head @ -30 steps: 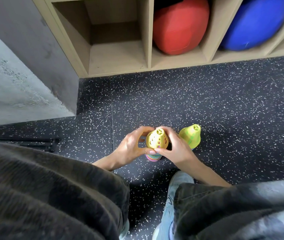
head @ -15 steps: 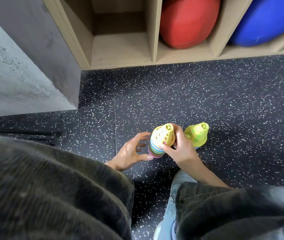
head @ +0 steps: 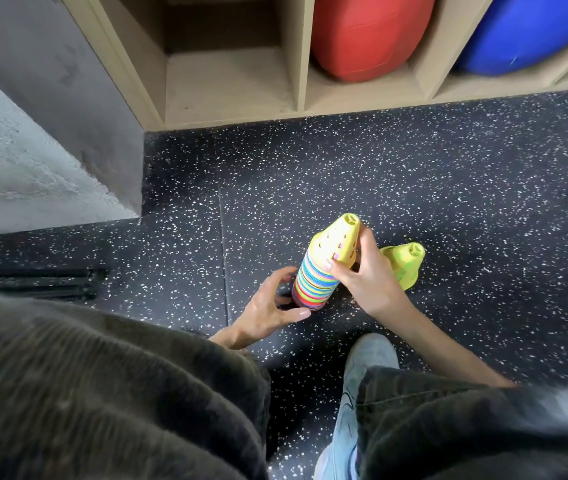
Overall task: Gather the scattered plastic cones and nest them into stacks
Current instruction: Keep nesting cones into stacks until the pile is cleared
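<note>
Nested stack of cones [head: 320, 271] held tilted above a speckled rubber floor [head: 448, 188]

The right hand [head: 367, 277] grips the yellow top cone [head: 336, 242], thumb and fingers curled round it; the left hand [head: 270, 304], fingers loosely spread and holding nothing, lies at the stack's multicoloured base, and contact cannot be told. A second, yellow-green cone stack [head: 405, 265] stands just behind the right hand, partly hidden by it. A wooden cubby shelf [head: 298, 57] borders the floor beyond, with a red ball [head: 365, 32] and a blue ball [head: 521, 32] in separate compartments. Black rods [head: 43, 282] lie on the floor at left. Dark trouser legs [head: 102, 403] and a light shoe [head: 362, 382] block the near ground
</note>
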